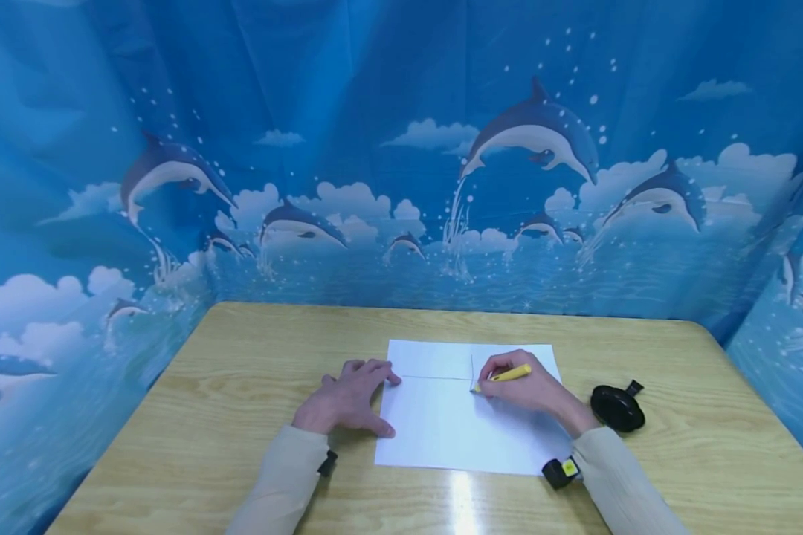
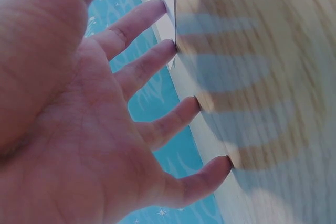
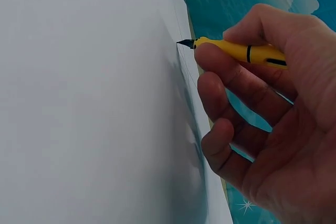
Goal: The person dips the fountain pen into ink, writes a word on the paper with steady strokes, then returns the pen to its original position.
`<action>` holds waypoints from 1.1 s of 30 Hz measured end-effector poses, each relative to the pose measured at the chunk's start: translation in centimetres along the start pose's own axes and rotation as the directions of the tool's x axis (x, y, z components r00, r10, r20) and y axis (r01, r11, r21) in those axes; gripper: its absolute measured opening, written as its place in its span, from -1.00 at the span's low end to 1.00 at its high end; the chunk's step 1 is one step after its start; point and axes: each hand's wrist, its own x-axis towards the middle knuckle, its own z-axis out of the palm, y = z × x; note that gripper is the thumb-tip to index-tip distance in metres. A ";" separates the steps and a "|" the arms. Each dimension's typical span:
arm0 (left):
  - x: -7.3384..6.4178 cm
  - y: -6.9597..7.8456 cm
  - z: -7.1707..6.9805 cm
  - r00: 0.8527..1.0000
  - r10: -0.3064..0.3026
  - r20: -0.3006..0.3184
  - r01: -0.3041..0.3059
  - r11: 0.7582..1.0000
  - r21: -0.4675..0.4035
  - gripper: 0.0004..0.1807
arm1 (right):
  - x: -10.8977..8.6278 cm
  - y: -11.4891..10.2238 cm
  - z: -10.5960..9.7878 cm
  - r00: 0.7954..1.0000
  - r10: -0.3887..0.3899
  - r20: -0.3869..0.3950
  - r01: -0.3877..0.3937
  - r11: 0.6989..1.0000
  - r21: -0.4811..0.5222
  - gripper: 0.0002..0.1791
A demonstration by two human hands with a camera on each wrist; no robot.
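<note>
Table (image 1: 194,446): pale wood-grain top in front of me, far corners rounded, a bright streak of reflected light (image 1: 462,505) near my side.
Black object (image 1: 616,409): round, with a small tab (image 1: 634,388), lying on the table to my right; I can't tell what it is.
Backdrop (image 1: 401,44): creased blue sheet facing me and on both sides.
Dolphins (image 1: 555,122): printed, leaping, the largest right of centre for me.
Clouds (image 1: 355,200): printed, white, puffy.

Pale sleeves (image 1: 282,475), black wrist cameras (image 1: 557,475), yellow square (image 1: 569,467) on right one

two hands (image 1: 353,395) (image 1: 535,388), one pen (image 1: 512,373), one sheet (image 1: 442,427), one black object (image 1: 617,409) and one table (image 1: 268,345) show.
</note>
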 end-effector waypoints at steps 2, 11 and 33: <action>0.0 0.0 0.0 1.000 0.000 0.000 0.000 1.000 -0.001 -0.16 | 0.0 0.0 0.0 1.000 -0.007 0.009 0.007 1.000 0.000 -0.92; -0.1 0.0 -0.1 1.000 -0.004 -0.002 0.004 1.000 0.001 -0.15 | -0.3 -0.1 0.3 0.999 -0.016 0.030 0.016 1.000 0.009 -0.90; 0.0 0.0 -0.1 1.000 -0.004 0.001 0.004 1.000 -0.002 -0.15 | -0.8 -0.1 0.6 0.996 -0.049 0.076 0.047 0.998 0.031 -0.89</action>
